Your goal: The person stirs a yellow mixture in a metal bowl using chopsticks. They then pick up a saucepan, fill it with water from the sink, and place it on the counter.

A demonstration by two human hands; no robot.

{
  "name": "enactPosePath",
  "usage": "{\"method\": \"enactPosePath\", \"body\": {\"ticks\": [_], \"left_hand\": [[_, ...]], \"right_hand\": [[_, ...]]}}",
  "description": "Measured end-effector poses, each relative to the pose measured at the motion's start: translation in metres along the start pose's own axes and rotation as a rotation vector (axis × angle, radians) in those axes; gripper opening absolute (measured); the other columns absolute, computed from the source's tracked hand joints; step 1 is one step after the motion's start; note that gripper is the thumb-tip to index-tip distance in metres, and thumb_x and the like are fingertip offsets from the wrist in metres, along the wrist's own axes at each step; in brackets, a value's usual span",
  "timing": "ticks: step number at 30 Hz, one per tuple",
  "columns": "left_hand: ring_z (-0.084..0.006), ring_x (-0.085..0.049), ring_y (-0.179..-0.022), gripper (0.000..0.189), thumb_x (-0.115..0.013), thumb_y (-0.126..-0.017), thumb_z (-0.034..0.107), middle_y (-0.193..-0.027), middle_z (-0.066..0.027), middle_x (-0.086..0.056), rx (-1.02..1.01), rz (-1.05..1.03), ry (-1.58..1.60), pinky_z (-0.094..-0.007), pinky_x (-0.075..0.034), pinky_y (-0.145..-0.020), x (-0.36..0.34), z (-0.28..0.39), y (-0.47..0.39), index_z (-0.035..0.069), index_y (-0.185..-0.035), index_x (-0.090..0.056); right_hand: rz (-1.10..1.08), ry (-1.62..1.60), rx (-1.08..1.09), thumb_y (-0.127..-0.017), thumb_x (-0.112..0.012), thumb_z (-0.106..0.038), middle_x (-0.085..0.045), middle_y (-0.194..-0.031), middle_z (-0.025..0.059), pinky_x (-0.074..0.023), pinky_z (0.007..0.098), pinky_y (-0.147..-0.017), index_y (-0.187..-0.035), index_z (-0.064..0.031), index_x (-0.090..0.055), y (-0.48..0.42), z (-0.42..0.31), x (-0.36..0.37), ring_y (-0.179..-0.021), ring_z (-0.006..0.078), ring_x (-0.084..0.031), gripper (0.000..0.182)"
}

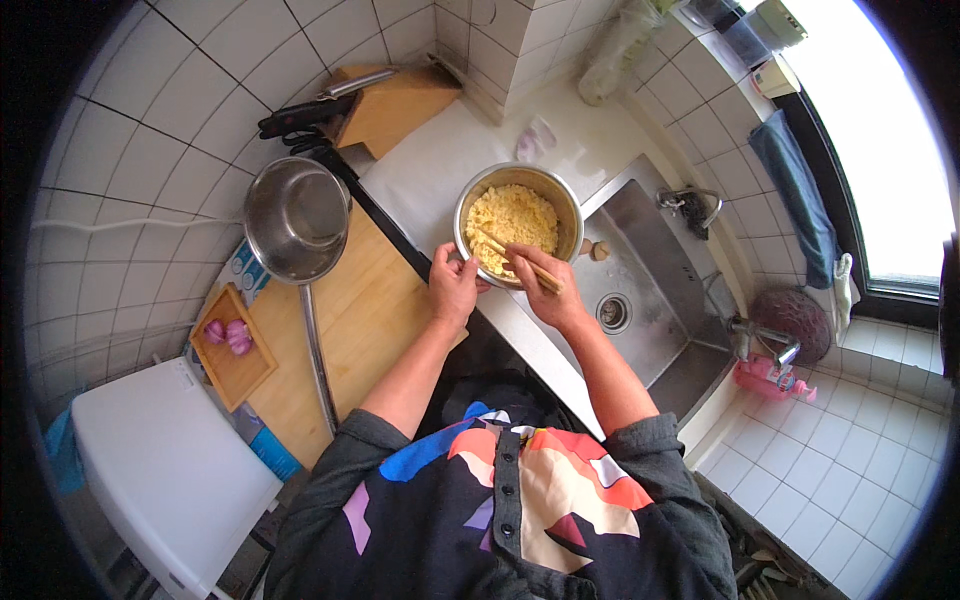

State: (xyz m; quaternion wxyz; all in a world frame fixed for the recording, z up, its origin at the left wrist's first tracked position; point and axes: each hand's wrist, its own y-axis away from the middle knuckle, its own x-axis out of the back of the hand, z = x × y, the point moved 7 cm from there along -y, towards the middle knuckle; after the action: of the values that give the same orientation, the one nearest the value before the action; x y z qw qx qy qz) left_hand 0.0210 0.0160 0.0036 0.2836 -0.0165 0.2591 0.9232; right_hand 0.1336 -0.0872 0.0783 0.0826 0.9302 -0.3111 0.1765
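Note:
A round stainless steel bowl (568, 196) stands at the edge of the sink and holds a crumbly yellow mixture (517, 214). My left hand (454, 289) grips its near left rim between thumb and fingers. In my right hand (551, 289) is a pair of wooden chopsticks (553, 280), slanting over the near rim with the tips down in the yellow crumbs. What sits under the bowl is hidden by it.
To the right lies a steel sink (645, 300) with eggshells (596, 250) in it. On the left, a long-handled steel saucepan (298, 217) rests by a wooden board (360, 300). Purple garlic bulbs (238, 337) lie in a wooden tray (247, 371). A knife block (397, 105) stands behind.

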Motion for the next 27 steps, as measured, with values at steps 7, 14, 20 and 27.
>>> {"method": "enactPosePath", "body": {"ticks": [7, 14, 20, 27], "left_hand": [[-0.0174, -0.063, -0.059, 0.031, -0.053, -0.09, 0.005, -0.079, -0.0117, -0.061, -0.051, 0.064, 0.003, -0.0302, -0.057, -0.05, 0.005, -0.01, -0.004, -0.002, -0.114, -0.037], [-0.017, -0.063, -0.059, 0.03, -0.053, -0.089, 0.004, -0.08, -0.0117, -0.061, -0.047, 0.052, 0.01, -0.0305, -0.057, -0.049, 0.001, -0.007, 0.0, -0.001, -0.114, -0.037], [-0.0174, -0.064, -0.06, 0.028, -0.053, -0.089, 0.003, -0.079, -0.0118, -0.061, -0.037, 0.039, -0.01, -0.0306, -0.057, -0.05, 0.003, -0.003, -0.001, 0.0, -0.114, -0.038], [-0.0164, -0.063, -0.06, 0.029, -0.053, -0.089, 0.004, -0.08, -0.0115, -0.061, -0.031, 0.043, 0.018, -0.0297, -0.056, -0.05, 0.001, -0.01, 0.001, 0.0, -0.113, -0.038]], "right_hand": [[0.141, 0.318, 0.073, -0.092, -0.054, -0.013, -0.067, -0.096, 0.0156, -0.0516, 0.0309, -0.076, -0.106, 0.0013, -0.061, 0.01, -0.005, 0.05, -0.089, 0.0203, -0.066, 0.022], [0.143, -0.221, -0.384, -0.095, -0.048, -0.018, -0.066, -0.091, 0.0126, -0.0538, 0.028, -0.071, -0.108, 0.0019, -0.06, 0.018, 0.031, 0.074, -0.08, 0.0186, -0.067, 0.026], [0.261, -0.609, -0.373, -0.096, -0.046, -0.021, -0.063, -0.101, 0.0178, -0.0556, 0.0334, -0.076, -0.112, 0.0007, -0.056, -0.003, 0.044, 0.045, -0.088, 0.0256, -0.066, 0.029], [0.093, -0.671, -0.333, -0.096, -0.046, -0.019, -0.062, -0.104, 0.0172, -0.0548, 0.035, -0.079, -0.114, -0.0009, -0.054, -0.025, 0.043, 0.018, -0.092, 0.0247, -0.065, 0.027]]}}
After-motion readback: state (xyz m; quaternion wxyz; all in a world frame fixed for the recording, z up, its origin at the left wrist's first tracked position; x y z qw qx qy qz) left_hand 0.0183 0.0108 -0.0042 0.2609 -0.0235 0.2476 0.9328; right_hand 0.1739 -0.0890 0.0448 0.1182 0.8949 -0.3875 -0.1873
